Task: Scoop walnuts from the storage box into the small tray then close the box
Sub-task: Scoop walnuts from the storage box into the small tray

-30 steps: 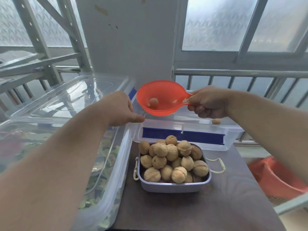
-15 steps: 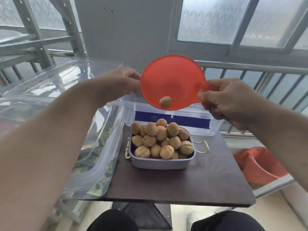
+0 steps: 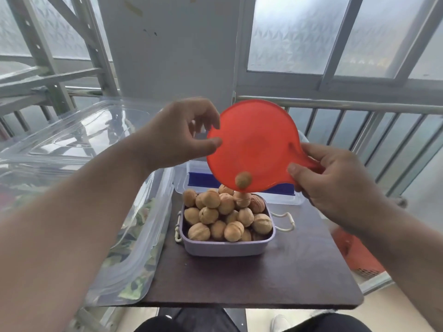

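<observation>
My right hand (image 3: 333,188) grips the handle of a red scoop (image 3: 254,144), tilted steeply toward me above the small lilac tray (image 3: 227,248). One walnut (image 3: 243,180) sits at the scoop's lower rim. The tray is heaped with walnuts (image 3: 223,216). My left hand (image 3: 177,137) touches the scoop's left rim with thumb and fingers. Behind the tray stands the clear storage box (image 3: 285,197) with a blue strip, mostly hidden by the scoop.
A large clear bin (image 3: 134,236) with leafy contents and a clear lid lies on the left. The dark table (image 3: 263,279) ends close to me. A red basket (image 3: 359,255) sits low on the right. A metal railing runs behind.
The scoop has tilted further upright and come a little lower over the tray. The walnut has slid down to its lower rim. My left hand stays at the scoop's left edge.
</observation>
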Demonstrator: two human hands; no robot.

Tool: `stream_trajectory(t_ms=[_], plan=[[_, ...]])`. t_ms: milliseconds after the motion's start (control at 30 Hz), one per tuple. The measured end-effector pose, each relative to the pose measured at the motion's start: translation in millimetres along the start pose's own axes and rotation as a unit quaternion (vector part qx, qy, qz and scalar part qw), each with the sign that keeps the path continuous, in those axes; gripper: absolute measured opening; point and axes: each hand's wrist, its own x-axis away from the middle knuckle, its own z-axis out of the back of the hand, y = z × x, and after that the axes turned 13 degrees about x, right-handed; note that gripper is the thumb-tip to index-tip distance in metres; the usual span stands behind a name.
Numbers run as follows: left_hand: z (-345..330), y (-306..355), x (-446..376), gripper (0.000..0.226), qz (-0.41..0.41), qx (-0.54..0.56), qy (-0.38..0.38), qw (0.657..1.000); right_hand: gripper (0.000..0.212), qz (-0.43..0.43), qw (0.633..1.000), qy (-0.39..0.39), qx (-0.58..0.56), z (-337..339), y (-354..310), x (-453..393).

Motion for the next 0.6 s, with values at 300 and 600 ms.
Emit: stream_trajectory(t_ms=[300, 600], plan=[[-35, 23, -6, 0.04, -0.04, -0.104, -0.226, 0.968, 0.034, -0.021, 1.0, 0.016, -0.017, -15, 4, -4], [-42, 8, -8, 0.02, 0.001, -0.155, -0.228, 0.961, 0.038, -0.018, 0.999, 0.01, -0.031, -25, 1, 1]])
